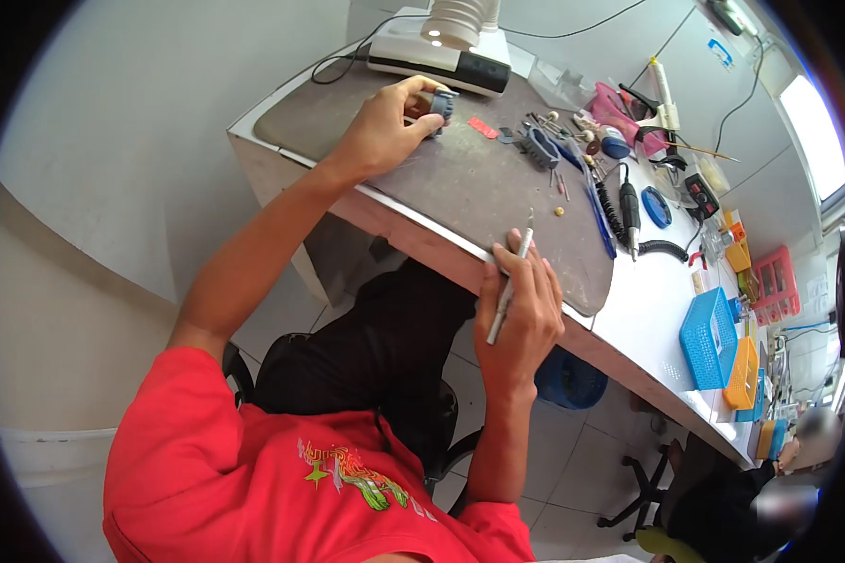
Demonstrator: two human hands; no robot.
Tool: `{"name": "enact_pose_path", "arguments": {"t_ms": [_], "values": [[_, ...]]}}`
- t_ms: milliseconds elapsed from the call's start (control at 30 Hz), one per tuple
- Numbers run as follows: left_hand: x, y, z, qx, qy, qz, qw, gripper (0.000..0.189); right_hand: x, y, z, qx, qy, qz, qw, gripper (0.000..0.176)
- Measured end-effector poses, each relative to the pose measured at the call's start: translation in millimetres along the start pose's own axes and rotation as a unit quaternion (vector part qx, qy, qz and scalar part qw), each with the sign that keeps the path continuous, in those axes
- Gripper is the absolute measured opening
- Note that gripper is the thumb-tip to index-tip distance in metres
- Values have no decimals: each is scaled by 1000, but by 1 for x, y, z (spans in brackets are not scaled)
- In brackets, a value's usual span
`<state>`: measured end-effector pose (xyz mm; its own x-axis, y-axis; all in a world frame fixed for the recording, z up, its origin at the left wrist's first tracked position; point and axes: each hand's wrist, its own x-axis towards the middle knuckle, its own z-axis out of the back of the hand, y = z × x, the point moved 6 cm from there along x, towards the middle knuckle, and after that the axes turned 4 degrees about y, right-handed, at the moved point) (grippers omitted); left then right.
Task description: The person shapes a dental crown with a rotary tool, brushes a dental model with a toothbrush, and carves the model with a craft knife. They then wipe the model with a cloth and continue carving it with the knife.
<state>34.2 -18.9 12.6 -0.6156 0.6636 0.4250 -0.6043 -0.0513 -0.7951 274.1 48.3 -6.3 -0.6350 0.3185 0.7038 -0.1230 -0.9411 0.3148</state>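
L hand (pixel 385 127) over mat (pixel 479 192), nr white machine (pixel 422 49); thumb + fingers pinch gray cast (pixel 442 106), long axis approx near-to-far. R hand (pixel 528 305) at front table edge (pixel 422 241), fingers bent, close tog. round slim tool (pixel 506 295), tip pointing away, slightly R, over mat. Bare mat btwn hands

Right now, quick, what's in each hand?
Left hand: pinching a gray dental model.
Right hand: closed around a slim, pen-like metal tool.
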Motion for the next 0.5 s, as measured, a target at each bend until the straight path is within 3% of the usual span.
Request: {"name": "enact_pose_path", "arguments": {"t_ms": [300, 367, 400, 433, 500], "values": [[10, 10, -3, -180, 78, 32, 980, 26, 1, 0, 0, -14, 20, -17, 1000, 19], [12, 11, -8, -204, 145, 27, 968, 27, 3, 0, 0, 7, 30, -31, 999, 30], [14, 9, -8, -197, 165, 19, 966, 27, 4, -2, 1, -6, 54, -29, 998, 53], [16, 7, -7, -201, 166, 15, 965, 27, 8, -5, 6, -12, 53, -28, 998, 53], [22, 4, -12, -194, 209, 5, 958, 26, 22, -19, 10, 168, 63, -129, 975, 73]]}}
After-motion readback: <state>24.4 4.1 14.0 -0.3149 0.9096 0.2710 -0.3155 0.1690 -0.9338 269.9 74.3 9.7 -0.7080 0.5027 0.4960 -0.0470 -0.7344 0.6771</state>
